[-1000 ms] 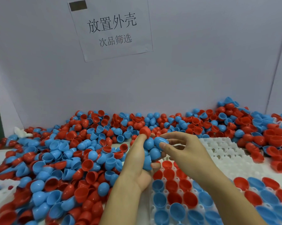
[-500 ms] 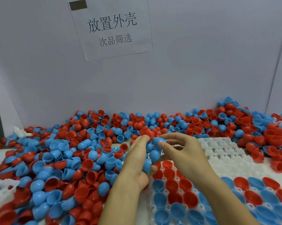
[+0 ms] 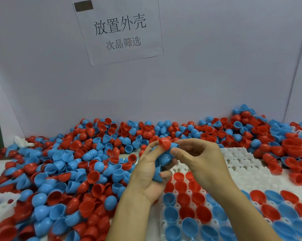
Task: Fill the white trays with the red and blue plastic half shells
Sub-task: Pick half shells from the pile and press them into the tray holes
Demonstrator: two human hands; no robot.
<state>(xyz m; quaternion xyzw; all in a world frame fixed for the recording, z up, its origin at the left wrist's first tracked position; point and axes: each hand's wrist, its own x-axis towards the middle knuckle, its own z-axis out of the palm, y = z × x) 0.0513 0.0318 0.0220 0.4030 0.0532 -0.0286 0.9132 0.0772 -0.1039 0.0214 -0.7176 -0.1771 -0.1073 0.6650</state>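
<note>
My left hand (image 3: 147,173) is closed around a stack of blue half shells (image 3: 164,160), with a red half shell (image 3: 165,143) at its top by the fingertips. My right hand (image 3: 201,162) meets it from the right, thumb and fingers pinching a blue shell (image 3: 174,145) at the top of the stack. Both hands hover over the far left part of the white tray (image 3: 240,164). The tray's near pockets hold red and blue shells (image 3: 186,211), open side up. Its far pockets are bare.
A deep pile of loose red and blue half shells (image 3: 63,171) covers the table on the left and along the back wall. More shells (image 3: 285,146) lie heaped at the right. Another white tray's corner (image 3: 0,204) shows at the left edge. A paper sign (image 3: 119,30) hangs on the wall.
The red shell at the top of the stack has come to sit higher, between both hands' fingertips. My right hand's fingers have closed in on the stack's top. Both hands stay in place.
</note>
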